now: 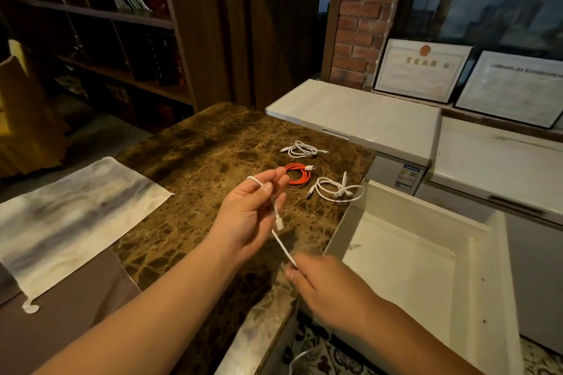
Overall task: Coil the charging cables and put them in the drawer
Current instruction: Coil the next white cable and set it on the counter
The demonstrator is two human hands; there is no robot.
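Drawer (405,256) open beside 3 coiled cables (300,173).

You are looking at a countertop (213,146) of dark brown marble veined in gold and tan. At centre frame lies a bright orange cable (298,173); just above it and to its right sit two white cables (303,150), and the cable in your hands (281,245) is white too. At left is a cloth (70,216) washed in cloudy grey and cream, over plain brown. The open drawer (411,268) at right is off-white inside. At upper right the brick wall (362,9) is red, and at the bottom edge the floor (329,356) shows a dark floral pattern.
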